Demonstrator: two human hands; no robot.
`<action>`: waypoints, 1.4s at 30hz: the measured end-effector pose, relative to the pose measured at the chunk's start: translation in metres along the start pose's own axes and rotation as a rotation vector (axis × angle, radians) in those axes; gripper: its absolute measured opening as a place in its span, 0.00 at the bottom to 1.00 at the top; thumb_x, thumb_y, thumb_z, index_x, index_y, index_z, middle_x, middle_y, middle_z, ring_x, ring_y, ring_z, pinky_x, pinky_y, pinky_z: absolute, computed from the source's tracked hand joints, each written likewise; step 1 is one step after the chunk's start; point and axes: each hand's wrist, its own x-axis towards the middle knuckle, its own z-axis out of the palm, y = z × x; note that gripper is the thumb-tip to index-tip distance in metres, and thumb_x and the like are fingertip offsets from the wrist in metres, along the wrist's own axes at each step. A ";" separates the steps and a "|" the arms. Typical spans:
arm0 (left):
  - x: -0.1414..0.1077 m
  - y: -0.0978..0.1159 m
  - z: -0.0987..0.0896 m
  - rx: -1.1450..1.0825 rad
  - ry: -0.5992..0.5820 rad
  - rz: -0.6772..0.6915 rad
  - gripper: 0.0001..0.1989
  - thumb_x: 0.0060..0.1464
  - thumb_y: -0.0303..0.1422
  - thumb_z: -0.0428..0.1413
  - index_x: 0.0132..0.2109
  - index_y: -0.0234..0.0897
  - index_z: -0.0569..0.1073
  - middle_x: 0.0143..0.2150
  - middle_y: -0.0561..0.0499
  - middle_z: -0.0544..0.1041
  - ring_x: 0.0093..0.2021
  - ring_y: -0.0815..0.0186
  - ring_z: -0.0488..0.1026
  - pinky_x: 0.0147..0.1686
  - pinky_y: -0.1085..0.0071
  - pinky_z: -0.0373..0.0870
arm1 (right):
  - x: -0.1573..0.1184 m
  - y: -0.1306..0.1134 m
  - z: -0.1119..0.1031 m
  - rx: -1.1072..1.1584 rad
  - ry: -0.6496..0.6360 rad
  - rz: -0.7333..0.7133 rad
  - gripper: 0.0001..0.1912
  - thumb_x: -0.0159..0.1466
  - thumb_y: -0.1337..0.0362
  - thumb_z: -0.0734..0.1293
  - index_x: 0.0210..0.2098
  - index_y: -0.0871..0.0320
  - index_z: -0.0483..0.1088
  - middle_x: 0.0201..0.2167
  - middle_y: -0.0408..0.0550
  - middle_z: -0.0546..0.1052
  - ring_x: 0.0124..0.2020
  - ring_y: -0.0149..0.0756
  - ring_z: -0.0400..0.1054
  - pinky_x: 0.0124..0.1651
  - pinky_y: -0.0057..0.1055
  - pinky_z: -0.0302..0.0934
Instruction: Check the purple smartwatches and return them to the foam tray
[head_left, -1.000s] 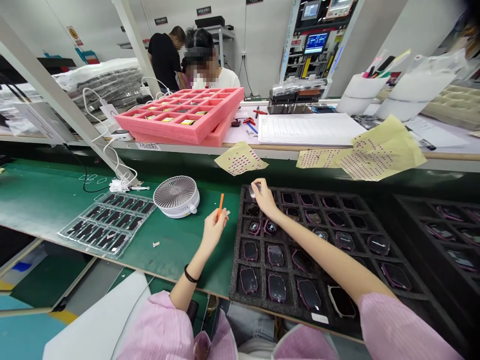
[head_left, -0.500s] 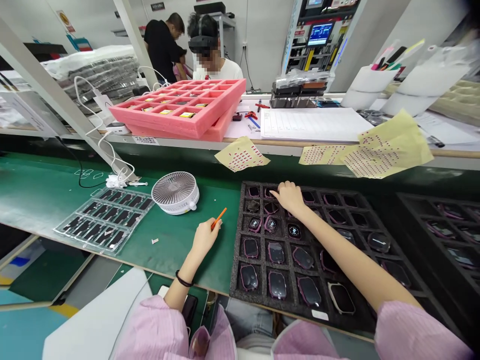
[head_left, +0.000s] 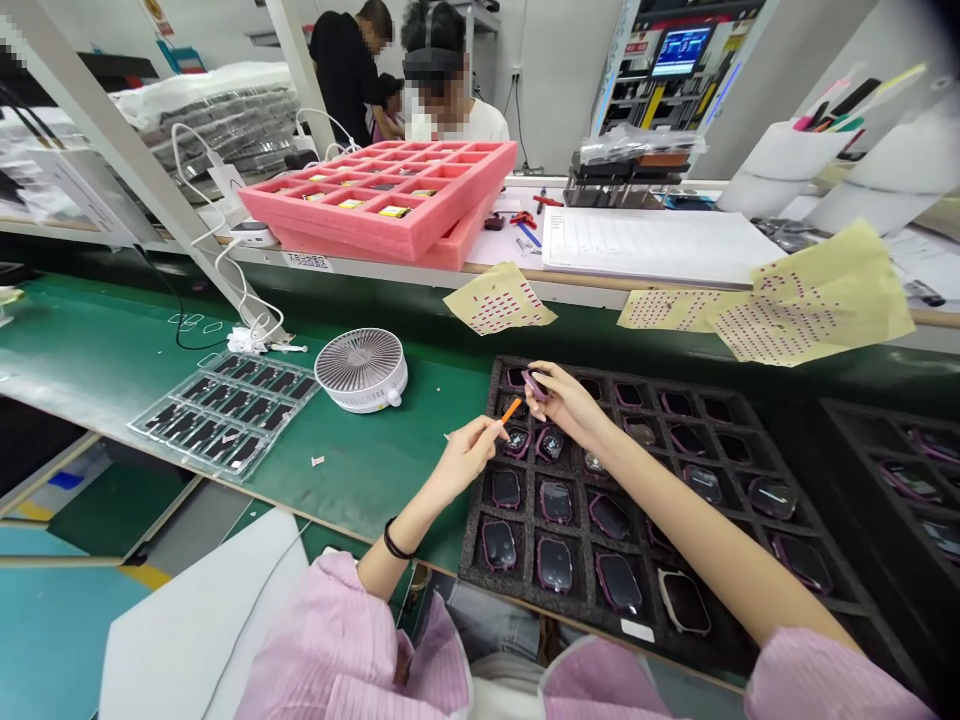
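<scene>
Two bare hands meet above the upper-left corner of a black foam tray (head_left: 570, 628), their fingertips close together. The right hand (head_left: 571, 405) has thumb and forefinger clamped on a small pink-rimmed piece (head_left: 535, 385), pinching it at the edges, which seems to leave its face free of the fingers. The left hand (head_left: 469, 450) has its fingers together around a slim orange stick (head_left: 511, 410), held like a pencil, with the tip aimed at the pinched piece. The tip appears to sit just beside that piece, though the view is too poor to say whether they touch. The tray's square cells hold glossy, rounded-rectangular dark parts (head_left: 556, 502) with pink rims, one to a cell, so the soft foam walls probably keep their smooth faces from rubbing. The tray rests on a green bench mat (head_left: 375, 470). Left of the hands sit a white ribbed desk fan (head_left: 361, 368), facing upward, and a clear plastic blister tray (head_left: 229, 415) of dark parts. A black cord bracelet (head_left: 394, 540) circles the left wrist, and pink striped sleeves (head_left: 352, 640) sit well back from the hands, leaving the forearms bare. Farther off, a pink foam tray (head_left: 337, 230) lies on the raised shelf.
</scene>
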 end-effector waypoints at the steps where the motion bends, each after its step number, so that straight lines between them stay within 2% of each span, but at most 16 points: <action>1: 0.001 0.003 0.005 -0.033 -0.017 -0.015 0.21 0.56 0.52 0.49 0.34 0.36 0.67 0.18 0.63 0.52 0.16 0.77 0.45 0.16 0.78 0.44 | -0.006 -0.003 0.008 0.112 -0.017 0.021 0.18 0.54 0.54 0.73 0.35 0.53 0.63 0.21 0.37 0.71 0.17 0.28 0.61 0.18 0.24 0.53; 4: 0.001 0.009 0.013 -0.075 -0.036 -0.032 0.22 0.55 0.53 0.50 0.32 0.36 0.66 0.17 0.63 0.53 0.15 0.78 0.45 0.15 0.79 0.44 | -0.019 -0.011 0.027 0.236 -0.023 0.043 0.18 0.55 0.56 0.74 0.26 0.55 0.60 0.17 0.35 0.67 0.13 0.23 0.54 0.15 0.22 0.48; 8: 0.000 0.012 0.014 -0.097 -0.044 -0.040 0.22 0.55 0.52 0.50 0.31 0.35 0.67 0.17 0.63 0.52 0.15 0.78 0.45 0.14 0.79 0.43 | -0.022 -0.015 0.035 0.240 -0.037 0.062 0.20 0.54 0.56 0.75 0.24 0.56 0.60 0.15 0.34 0.65 0.10 0.21 0.52 0.14 0.21 0.47; 14: -0.002 0.013 0.012 -0.090 -0.028 -0.036 0.23 0.54 0.53 0.51 0.30 0.35 0.69 0.16 0.62 0.53 0.15 0.78 0.46 0.14 0.79 0.43 | -0.022 -0.013 0.038 0.233 -0.031 0.061 0.20 0.52 0.54 0.76 0.24 0.56 0.61 0.14 0.34 0.66 0.09 0.21 0.52 0.13 0.21 0.47; 21: -0.001 0.013 0.012 -0.073 -0.022 -0.029 0.24 0.53 0.54 0.51 0.30 0.34 0.69 0.15 0.62 0.54 0.15 0.78 0.47 0.15 0.78 0.44 | -0.023 -0.014 0.038 0.272 -0.059 0.067 0.20 0.55 0.55 0.74 0.24 0.57 0.59 0.14 0.34 0.65 0.09 0.20 0.51 0.13 0.21 0.46; 26: 0.000 0.013 0.008 -0.011 -0.027 -0.004 0.25 0.55 0.54 0.51 0.30 0.33 0.71 0.14 0.62 0.55 0.14 0.77 0.48 0.15 0.78 0.46 | -0.023 -0.012 0.036 0.177 -0.053 0.040 0.20 0.54 0.54 0.74 0.27 0.55 0.60 0.14 0.32 0.65 0.09 0.22 0.53 0.13 0.21 0.48; 29: 0.001 0.012 0.005 -0.009 -0.058 -0.007 0.26 0.54 0.54 0.51 0.30 0.33 0.72 0.13 0.62 0.55 0.13 0.78 0.47 0.15 0.77 0.43 | -0.025 -0.010 0.036 0.140 -0.067 0.042 0.19 0.55 0.53 0.73 0.28 0.54 0.59 0.12 0.30 0.62 0.08 0.21 0.49 0.12 0.20 0.44; 32: 0.002 0.008 0.007 -0.088 -0.073 0.018 0.25 0.54 0.53 0.52 0.29 0.33 0.71 0.13 0.62 0.55 0.13 0.78 0.46 0.15 0.77 0.43 | -0.027 -0.008 0.040 0.275 -0.155 0.128 0.21 0.57 0.52 0.72 0.25 0.55 0.57 0.11 0.29 0.59 0.08 0.18 0.42 0.12 0.19 0.40; 35: 0.002 0.001 0.013 -0.173 -0.049 0.054 0.24 0.54 0.53 0.54 0.28 0.33 0.70 0.13 0.62 0.55 0.13 0.79 0.46 0.14 0.78 0.43 | -0.028 -0.005 0.044 0.420 -0.206 0.204 0.23 0.58 0.53 0.71 0.21 0.57 0.55 0.11 0.30 0.57 0.09 0.17 0.40 0.12 0.17 0.40; 39: 0.000 -0.007 0.020 -0.243 -0.028 0.055 0.25 0.53 0.54 0.54 0.28 0.33 0.69 0.13 0.63 0.55 0.13 0.79 0.45 0.14 0.79 0.43 | -0.028 0.000 0.044 0.466 -0.184 0.226 0.25 0.57 0.55 0.72 0.18 0.57 0.52 0.09 0.31 0.55 0.09 0.17 0.39 0.12 0.17 0.39; 42: 0.001 -0.005 0.020 -0.244 0.030 0.053 0.26 0.53 0.55 0.53 0.26 0.34 0.68 0.12 0.63 0.55 0.12 0.79 0.46 0.13 0.79 0.43 | -0.031 0.003 0.043 0.447 -0.117 0.202 0.25 0.58 0.56 0.71 0.18 0.57 0.52 0.09 0.32 0.54 0.10 0.18 0.38 0.12 0.18 0.38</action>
